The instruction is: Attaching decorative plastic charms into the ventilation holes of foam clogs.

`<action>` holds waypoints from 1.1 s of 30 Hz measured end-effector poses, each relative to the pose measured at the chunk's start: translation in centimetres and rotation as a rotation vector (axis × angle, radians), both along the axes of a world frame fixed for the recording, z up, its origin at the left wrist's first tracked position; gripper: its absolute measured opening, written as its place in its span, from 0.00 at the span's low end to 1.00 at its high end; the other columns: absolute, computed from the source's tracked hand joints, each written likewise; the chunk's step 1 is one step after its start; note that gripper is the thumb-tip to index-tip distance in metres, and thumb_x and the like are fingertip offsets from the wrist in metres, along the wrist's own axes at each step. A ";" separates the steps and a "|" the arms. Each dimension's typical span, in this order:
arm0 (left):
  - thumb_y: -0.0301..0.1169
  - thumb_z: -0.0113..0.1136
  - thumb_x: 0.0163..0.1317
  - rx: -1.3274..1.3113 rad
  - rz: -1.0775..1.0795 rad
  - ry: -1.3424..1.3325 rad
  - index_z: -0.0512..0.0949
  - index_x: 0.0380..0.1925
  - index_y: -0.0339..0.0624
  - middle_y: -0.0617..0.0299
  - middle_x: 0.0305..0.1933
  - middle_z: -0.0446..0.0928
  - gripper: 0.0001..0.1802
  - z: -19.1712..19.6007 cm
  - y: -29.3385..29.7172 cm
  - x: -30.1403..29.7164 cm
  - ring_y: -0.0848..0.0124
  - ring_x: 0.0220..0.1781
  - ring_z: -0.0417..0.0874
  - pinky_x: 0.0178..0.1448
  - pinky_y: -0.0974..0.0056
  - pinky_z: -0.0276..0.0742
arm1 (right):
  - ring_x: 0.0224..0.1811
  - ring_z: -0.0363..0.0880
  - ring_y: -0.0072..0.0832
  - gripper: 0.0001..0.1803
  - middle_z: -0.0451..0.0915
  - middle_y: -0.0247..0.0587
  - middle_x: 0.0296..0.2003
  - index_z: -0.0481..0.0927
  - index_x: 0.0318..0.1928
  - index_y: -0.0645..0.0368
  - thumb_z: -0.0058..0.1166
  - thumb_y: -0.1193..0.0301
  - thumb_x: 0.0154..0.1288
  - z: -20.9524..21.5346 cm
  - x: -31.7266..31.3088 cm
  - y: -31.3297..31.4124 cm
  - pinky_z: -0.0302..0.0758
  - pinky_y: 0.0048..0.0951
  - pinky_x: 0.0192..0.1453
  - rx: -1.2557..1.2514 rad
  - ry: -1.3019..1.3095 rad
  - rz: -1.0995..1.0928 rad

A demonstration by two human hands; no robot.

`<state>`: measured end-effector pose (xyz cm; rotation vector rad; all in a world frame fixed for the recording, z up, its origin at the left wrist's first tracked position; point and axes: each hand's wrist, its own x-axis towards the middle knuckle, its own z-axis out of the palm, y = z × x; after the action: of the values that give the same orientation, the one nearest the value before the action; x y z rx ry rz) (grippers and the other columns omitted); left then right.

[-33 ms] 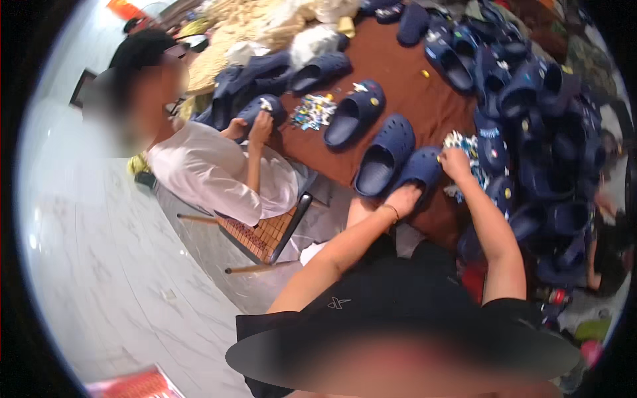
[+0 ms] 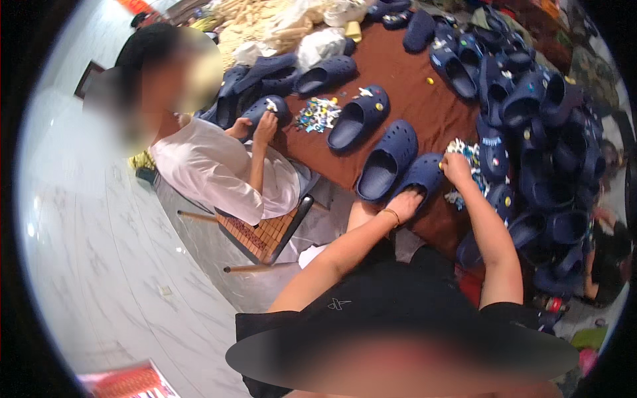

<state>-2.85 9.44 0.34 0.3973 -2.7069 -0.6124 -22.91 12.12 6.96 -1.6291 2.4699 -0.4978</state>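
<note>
My left hand [image 2: 403, 204] grips a navy clog [image 2: 423, 174] at its heel opening, its fingertips reaching inside and partly hidden. Against the right side of that clog's toe, my right hand [image 2: 456, 170] is closed in a pinch on a small yellow-and-white charm [image 2: 441, 166]. Its exact shape is too small to make out. A second navy clog [image 2: 387, 162], with bare holes, lies just left of the held one. Close to my right hand spreads a pile of small white and blue charms [image 2: 462, 150].
A co-worker in a white shirt [image 2: 219, 166] sits at the left, holding another clog [image 2: 271, 109]. A second charm pile [image 2: 317, 114] and a decorated clog [image 2: 358, 119] lie on the brown cloth [image 2: 424, 106]. Many navy clogs [image 2: 527, 99] are heaped along the right.
The whole picture has shifted slightly. Both my hands stay at the same clog, with no clear change of grip.
</note>
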 end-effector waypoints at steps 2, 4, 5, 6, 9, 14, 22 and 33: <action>0.26 0.40 0.52 0.001 -0.041 -0.042 0.69 0.39 0.37 0.47 0.39 0.70 0.15 0.3 0.0 0.3 0.54 0.41 0.73 0.47 0.58 0.68 | 0.33 0.75 0.43 0.04 0.77 0.50 0.27 0.77 0.25 0.58 0.52 0.73 0.45 0.8 0.2 -0.4 0.71 0.39 0.38 0.031 -0.041 -0.014; 0.26 0.40 0.52 -0.004 -0.035 -0.067 0.69 0.41 0.37 0.47 0.40 0.70 0.15 0.4 0.0 0.4 0.54 0.42 0.73 0.48 0.58 0.68 | 0.33 0.76 0.43 0.04 0.77 0.50 0.27 0.77 0.24 0.58 0.51 0.74 0.45 1.4 0.7 -0.7 0.71 0.39 0.39 0.076 -0.001 -0.025; 0.27 0.40 0.53 0.004 -0.027 -0.066 0.69 0.41 0.37 0.47 0.40 0.70 0.16 0.4 0.1 0.4 0.54 0.42 0.73 0.48 0.58 0.68 | 0.33 0.76 0.43 0.04 0.77 0.50 0.28 0.77 0.24 0.58 0.50 0.75 0.45 1.5 1.0 -0.6 0.71 0.38 0.39 0.070 0.028 -0.061; 0.27 0.40 0.53 -0.037 0.007 -0.005 0.69 0.42 0.37 0.47 0.41 0.70 0.16 0.3 0.1 0.4 0.55 0.43 0.73 0.48 0.58 0.68 | 0.34 0.76 0.44 0.05 0.77 0.52 0.28 0.78 0.25 0.60 0.50 0.75 0.44 1.6 1.4 -0.6 0.72 0.38 0.41 0.084 0.055 -0.085; 0.27 0.40 0.53 -0.004 0.008 -0.035 0.69 0.42 0.37 0.48 0.41 0.70 0.16 -0.1 0.1 0.4 0.55 0.43 0.73 0.48 0.58 0.68 | 0.36 0.76 0.45 0.08 0.77 0.55 0.31 0.78 0.27 0.62 0.49 0.74 0.43 2.2 2.1 -0.5 0.72 0.39 0.42 0.186 0.105 -0.195; 0.27 0.40 0.53 0.013 -0.034 -0.119 0.69 0.42 0.38 0.48 0.40 0.70 0.16 -0.4 0.0 0.4 0.56 0.44 0.72 0.49 0.59 0.68 | 0.38 0.76 0.47 0.10 0.76 0.56 0.33 0.79 0.29 0.64 0.48 0.73 0.44 3.0 2.4 -1.8 0.72 0.38 0.43 0.244 0.011 -0.368; 0.28 0.41 0.51 0.014 0.007 -0.228 0.71 0.29 0.39 0.49 0.32 0.72 0.10 -1.6 -0.4 -0.5 0.57 0.37 0.74 0.44 0.58 0.69 | 0.29 0.76 0.46 0.13 0.76 0.54 0.23 0.76 0.27 0.61 0.55 0.65 0.41 -3.4 -0.8 -0.7 0.72 0.40 0.32 0.004 0.006 -0.189; 0.25 0.44 0.49 -0.021 -0.019 -0.156 0.68 0.39 0.39 0.49 0.33 0.71 0.14 -0.5 -0.4 -0.3 0.54 0.37 0.74 0.43 0.57 0.70 | 0.20 0.71 0.20 0.14 0.73 0.34 0.19 0.73 0.24 0.59 0.60 0.62 0.48 -4.0 -3.0 0.6 0.68 0.19 0.20 0.116 -0.853 -0.299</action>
<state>-3.16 9.04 -0.19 0.4308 -2.8654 -0.5804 -25.91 12.76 3.01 -0.7448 2.0058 -0.8466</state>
